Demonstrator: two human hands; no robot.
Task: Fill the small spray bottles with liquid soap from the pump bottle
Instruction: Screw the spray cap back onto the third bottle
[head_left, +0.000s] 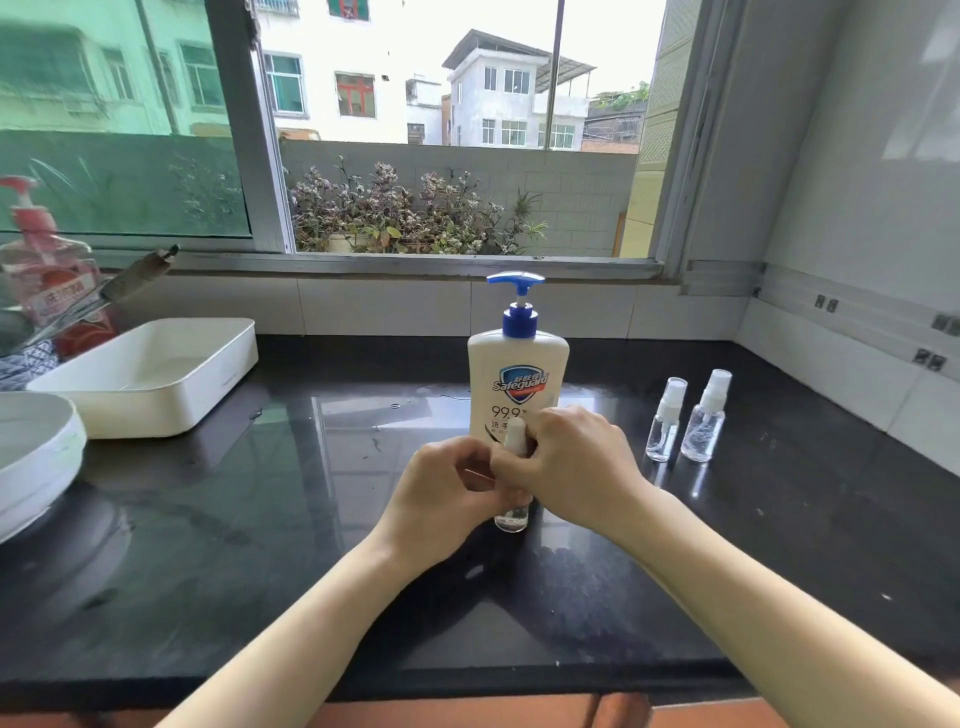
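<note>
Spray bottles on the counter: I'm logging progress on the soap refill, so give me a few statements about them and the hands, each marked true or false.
1. Both hands hold one small spray bottle in front of the pump bottle. True.
2. Three spare spray bottles stand to the right. False: only two spare spray bottles stand there.
3. The right hand is pressing the pump head. False: it is at the top of the held bottle; the blue pump head is untouched.
4. The left hand grips the held bottle's body. True.
5. The white tray sits left of the pump bottle. True.
</note>
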